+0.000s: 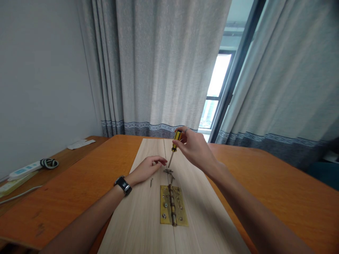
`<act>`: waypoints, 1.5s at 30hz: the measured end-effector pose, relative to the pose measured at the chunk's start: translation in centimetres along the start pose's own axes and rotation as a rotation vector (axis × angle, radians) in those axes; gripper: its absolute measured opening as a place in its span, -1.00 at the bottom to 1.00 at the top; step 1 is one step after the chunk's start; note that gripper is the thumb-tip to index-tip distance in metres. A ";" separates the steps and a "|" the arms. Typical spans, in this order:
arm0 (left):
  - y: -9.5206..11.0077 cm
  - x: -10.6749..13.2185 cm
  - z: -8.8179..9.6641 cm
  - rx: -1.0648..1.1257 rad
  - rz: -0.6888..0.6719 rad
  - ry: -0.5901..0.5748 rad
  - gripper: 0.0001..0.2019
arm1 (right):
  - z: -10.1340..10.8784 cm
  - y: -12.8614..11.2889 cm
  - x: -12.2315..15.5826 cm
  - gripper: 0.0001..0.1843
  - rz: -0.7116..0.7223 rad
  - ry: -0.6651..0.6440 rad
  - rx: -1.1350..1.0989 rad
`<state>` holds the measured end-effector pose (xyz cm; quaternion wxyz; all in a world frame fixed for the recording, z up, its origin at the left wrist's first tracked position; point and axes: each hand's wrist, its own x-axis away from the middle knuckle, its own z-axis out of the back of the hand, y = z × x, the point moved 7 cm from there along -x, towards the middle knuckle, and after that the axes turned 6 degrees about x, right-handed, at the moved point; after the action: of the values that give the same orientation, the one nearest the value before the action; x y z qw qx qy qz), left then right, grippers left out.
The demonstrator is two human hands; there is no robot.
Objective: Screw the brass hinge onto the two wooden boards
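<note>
My right hand [194,146] grips the yellow-and-black handle of a screwdriver [177,140], its shaft slanting down and its tip just above a pale wooden board. Close to that tip, my left hand [149,167] rests on the board with loosely curved fingers and nothing visible in them. Several loose screws [168,171] lie in a small heap below the tip. A single screw [151,182] is apart to the left. Nearer to me, a brass hinge [173,206] lies open across the seam between two boards [140,218]. Screw heads sit in holes of its left leaf; loose screws lie on its right leaf.
The boards rest on an orange-brown wooden table [79,190]. To the left are a white power strip [26,170] with a coiled black cord, a white cable [21,194] and white paper [81,144]. Grey curtains [164,70] and a window [214,91] are behind.
</note>
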<state>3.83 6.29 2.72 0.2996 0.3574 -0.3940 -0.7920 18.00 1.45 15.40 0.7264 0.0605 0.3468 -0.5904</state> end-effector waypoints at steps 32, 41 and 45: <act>-0.2 1.4 -0.2 -0.497 -0.023 -0.151 -0.87 | 3.4 -3.6 1.8 -0.64 0.164 -0.148 -0.149; 0.8 -0.1 -2.2 -0.300 -0.078 -0.155 -0.87 | 4.0 -4.2 2.5 -0.62 0.228 -0.228 -0.206; 0.8 -0.1 -2.5 -0.219 -0.090 -0.100 -0.93 | 3.1 -4.8 2.8 -0.61 0.239 -0.255 -0.168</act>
<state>6.07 4.91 2.36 0.2809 0.2998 -0.3032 -0.8598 15.23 -3.78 17.69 0.8317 -0.0349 0.2905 -0.4719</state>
